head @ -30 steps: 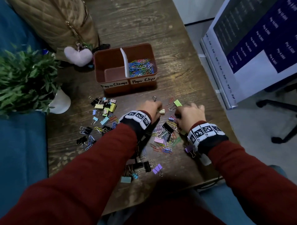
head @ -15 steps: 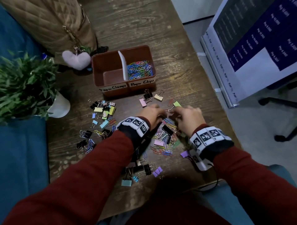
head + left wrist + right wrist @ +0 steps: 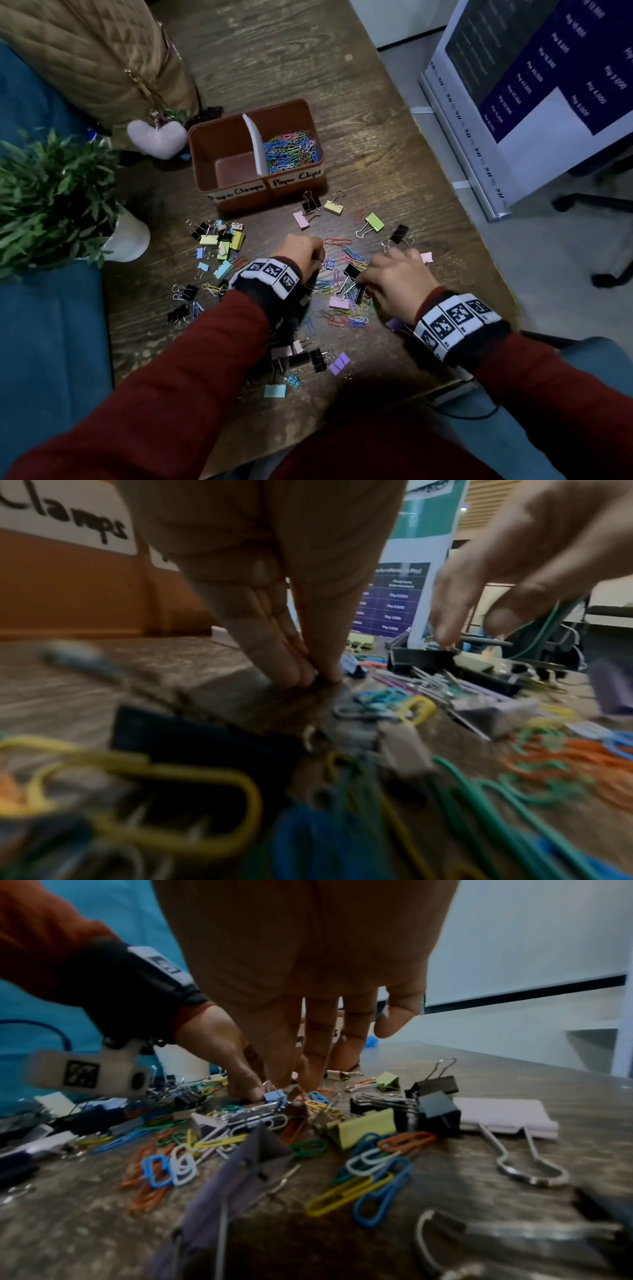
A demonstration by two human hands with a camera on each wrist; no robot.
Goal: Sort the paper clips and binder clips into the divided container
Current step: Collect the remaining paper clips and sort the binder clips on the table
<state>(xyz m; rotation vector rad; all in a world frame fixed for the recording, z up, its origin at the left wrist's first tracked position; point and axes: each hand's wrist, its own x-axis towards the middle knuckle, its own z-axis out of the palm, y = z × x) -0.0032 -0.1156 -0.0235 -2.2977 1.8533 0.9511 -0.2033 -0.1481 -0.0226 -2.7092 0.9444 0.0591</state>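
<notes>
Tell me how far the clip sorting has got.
Partly done: paper clips fill the container's right compartment; the clamps compartment is empty. Both hands, left hand and right hand, pick at the mixed pile. All binder clips remain on the table.

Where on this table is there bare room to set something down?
Bare wood lies beyond the container, and right of it toward the table edge. Between the hands and the plant pot, clips crowd the surface.
</notes>
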